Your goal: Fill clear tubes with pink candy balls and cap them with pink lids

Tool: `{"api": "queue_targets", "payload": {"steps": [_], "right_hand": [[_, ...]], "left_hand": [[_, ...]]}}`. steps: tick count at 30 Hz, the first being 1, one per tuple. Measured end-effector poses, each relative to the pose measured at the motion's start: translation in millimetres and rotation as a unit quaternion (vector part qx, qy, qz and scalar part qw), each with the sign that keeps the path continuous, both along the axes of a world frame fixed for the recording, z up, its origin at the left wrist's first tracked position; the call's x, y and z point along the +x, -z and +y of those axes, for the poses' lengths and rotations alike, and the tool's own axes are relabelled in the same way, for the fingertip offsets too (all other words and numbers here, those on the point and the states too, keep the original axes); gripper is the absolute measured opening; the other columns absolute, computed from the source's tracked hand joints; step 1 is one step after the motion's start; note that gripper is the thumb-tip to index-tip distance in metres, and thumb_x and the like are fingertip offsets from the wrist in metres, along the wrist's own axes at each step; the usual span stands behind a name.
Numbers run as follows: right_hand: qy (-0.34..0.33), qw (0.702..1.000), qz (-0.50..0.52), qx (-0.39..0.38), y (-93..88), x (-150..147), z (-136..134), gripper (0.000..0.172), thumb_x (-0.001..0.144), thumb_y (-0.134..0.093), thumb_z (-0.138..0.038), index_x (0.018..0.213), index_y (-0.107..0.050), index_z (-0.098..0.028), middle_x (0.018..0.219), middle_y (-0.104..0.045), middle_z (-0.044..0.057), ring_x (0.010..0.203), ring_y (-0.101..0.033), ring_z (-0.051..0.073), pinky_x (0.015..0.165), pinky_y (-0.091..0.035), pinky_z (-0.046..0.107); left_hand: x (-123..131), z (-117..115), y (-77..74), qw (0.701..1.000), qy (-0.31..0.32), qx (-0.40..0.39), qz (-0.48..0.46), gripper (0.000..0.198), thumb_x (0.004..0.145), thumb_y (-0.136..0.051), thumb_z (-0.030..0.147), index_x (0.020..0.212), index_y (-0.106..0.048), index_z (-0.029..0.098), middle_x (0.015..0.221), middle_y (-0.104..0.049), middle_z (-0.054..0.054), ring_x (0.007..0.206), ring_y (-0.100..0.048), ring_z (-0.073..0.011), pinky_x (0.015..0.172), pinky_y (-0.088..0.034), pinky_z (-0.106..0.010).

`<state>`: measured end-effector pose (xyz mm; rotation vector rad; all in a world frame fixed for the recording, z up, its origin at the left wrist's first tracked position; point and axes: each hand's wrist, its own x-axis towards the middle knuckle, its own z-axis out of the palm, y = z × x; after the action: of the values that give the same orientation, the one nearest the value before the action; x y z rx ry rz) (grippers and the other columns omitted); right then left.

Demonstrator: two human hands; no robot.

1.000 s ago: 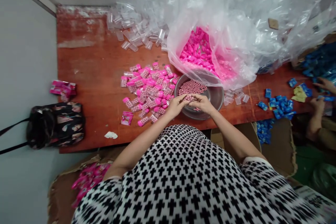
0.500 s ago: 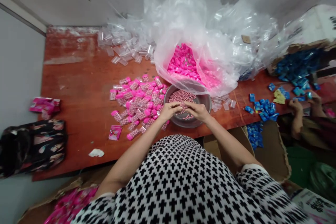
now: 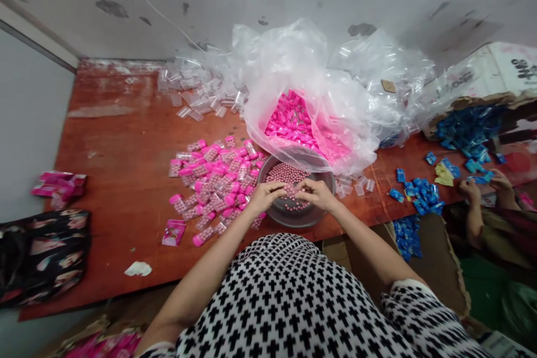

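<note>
My left hand and my right hand meet over a metal bowl of small pink balls at the near edge of a red-brown table. Both hands have curled fingers pinched together around something small between them; I cannot make out what. Left of the bowl lies a heap of clear little containers with pink caps, filled with pink balls. Behind the bowl an open clear plastic bag holds many loose pink caps.
Empty clear containers are strewn at the table's back. Another person's hands work among blue pieces at the right. A patterned black bag and pink packets lie left. A cardboard box holds blue pieces.
The view has tilted upward, showing more wall. My two hands stay pinched together over the bowl, with only slight finger movement.
</note>
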<state>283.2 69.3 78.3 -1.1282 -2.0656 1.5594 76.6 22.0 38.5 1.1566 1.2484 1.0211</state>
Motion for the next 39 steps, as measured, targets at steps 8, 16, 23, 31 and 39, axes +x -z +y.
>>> {"api": "queue_targets", "payload": {"steps": [8,16,23,31,39], "right_hand": [[0.051,0.959,-0.171,0.221,9.5,-13,110,0.027,0.088,-0.050,-0.036,0.100,-0.066,-0.018,0.092,-0.070,0.006,0.082,-0.063,0.018,0.076,-0.047,0.028],[-0.026,0.844,-0.449,0.292,42.4,-63,225,0.034,0.088,-0.035,-0.008,0.110,-0.061,-0.006,0.102,-0.065,0.022,0.104,-0.054,0.028,0.088,-0.039,0.040],[-0.032,0.862,-0.387,0.325,47.1,-34,223,0.041,0.088,-0.047,-0.026,0.126,-0.051,-0.010,0.105,-0.063,0.017,0.099,-0.057,0.027,0.085,-0.042,0.037],[0.121,0.991,0.011,0.056,3.9,-18,146,0.045,0.072,-0.066,-0.038,0.111,-0.057,-0.018,0.081,-0.061,0.001,0.066,-0.058,0.012,0.065,-0.050,0.029],[0.138,0.986,0.087,0.029,-27.5,-32,38,0.032,0.071,-0.070,-0.038,0.096,-0.064,-0.021,0.088,-0.065,0.003,0.073,-0.061,0.014,0.068,-0.051,0.028]], "left_hand": [[-20,-1,1.2,0.997,-0.062,-0.031,-0.015,0.039,0.073,-0.065,0.040,0.105,-0.068,0.018,0.107,-0.069,-0.009,0.097,-0.064,-0.0223,0.087,-0.051,-0.038],[-13,-5,1.0,0.979,-0.089,-0.137,-0.124,0.043,0.067,-0.070,0.043,0.101,-0.067,0.016,0.093,-0.072,-0.008,0.082,-0.068,-0.0214,0.078,-0.056,-0.039],[-21,10,2.7,0.959,-0.177,-0.119,-0.185,0.041,0.065,-0.073,0.042,0.096,-0.068,0.016,0.091,-0.072,-0.007,0.080,-0.068,-0.0200,0.078,-0.056,-0.036],[1,40,-25.8,0.950,-0.170,-0.064,-0.254,0.043,0.067,-0.072,0.044,0.100,-0.066,0.016,0.100,-0.070,-0.008,0.088,-0.067,-0.0203,0.082,-0.055,-0.037],[24,24,-49.4,0.938,-0.162,-0.061,-0.301,0.041,0.069,-0.069,0.046,0.095,-0.063,0.015,0.095,-0.071,-0.008,0.084,-0.068,-0.0197,0.080,-0.055,-0.036]]}}
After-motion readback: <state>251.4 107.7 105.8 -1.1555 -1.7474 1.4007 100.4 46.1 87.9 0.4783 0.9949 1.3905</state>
